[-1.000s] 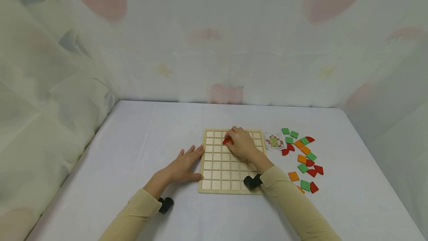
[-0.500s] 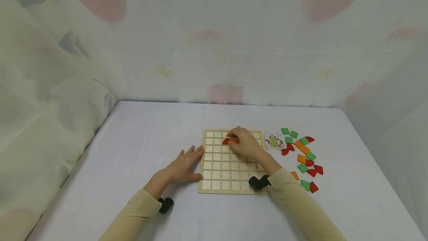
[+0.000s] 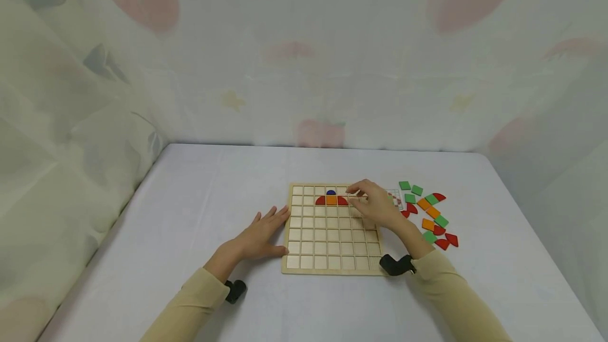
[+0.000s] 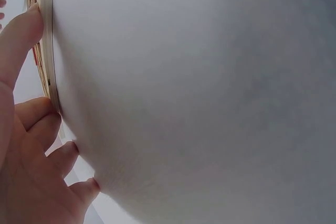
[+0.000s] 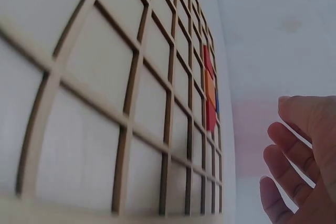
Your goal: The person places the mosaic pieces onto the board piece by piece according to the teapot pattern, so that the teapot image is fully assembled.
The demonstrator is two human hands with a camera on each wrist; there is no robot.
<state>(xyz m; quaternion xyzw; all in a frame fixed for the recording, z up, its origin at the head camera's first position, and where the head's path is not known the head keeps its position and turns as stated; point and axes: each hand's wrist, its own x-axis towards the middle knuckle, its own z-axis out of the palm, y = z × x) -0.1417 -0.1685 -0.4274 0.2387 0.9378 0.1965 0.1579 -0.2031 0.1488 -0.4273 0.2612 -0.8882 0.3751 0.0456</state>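
A wooden grid board (image 3: 307,263) lies flat on the table. In its upper rows sit a blue half-round tile (image 3: 331,192), an orange square tile (image 3: 331,200) below it, and a red quarter-round tile on either side, the left (image 3: 320,201) and the right (image 3: 342,201). My left hand (image 3: 261,235) is spread, thumb and fingers touching the board's left edge. Over the upper right of the board hovers my right hand (image 3: 377,205), fingers loosely bent and holding nothing; the right wrist view shows the same hand (image 5: 310,166) apart from the grid.
Right of the board is a printed pattern card (image 3: 398,199), partly covered by my right hand. Beyond it lie loose green tiles (image 3: 417,190), orange tiles (image 3: 428,224) and red tiles (image 3: 452,239). A patterned cloth (image 3: 237,67) hangs behind the table.
My right hand has let go of the tiles and moved right, uncovering the blue, orange and right-hand red tiles on the board. My left hand has stayed in place.
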